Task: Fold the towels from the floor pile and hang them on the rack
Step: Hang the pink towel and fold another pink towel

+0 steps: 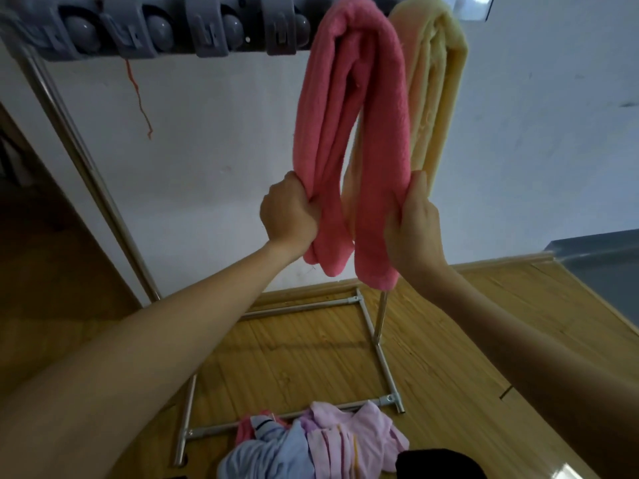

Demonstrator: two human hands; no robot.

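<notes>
Two hands grip pink towel (349, 133) ends: left hand (290, 216), right hand (413, 226). Risk: uneven pull slides it off the rack (380, 319).

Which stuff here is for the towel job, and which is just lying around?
For the job:
pink towel, gripped by left hand and right hand
yellow towel, hanging beside it
rack
floor pile

Just there:
grey clip hanger
orange thread
black thing near pile
</notes>
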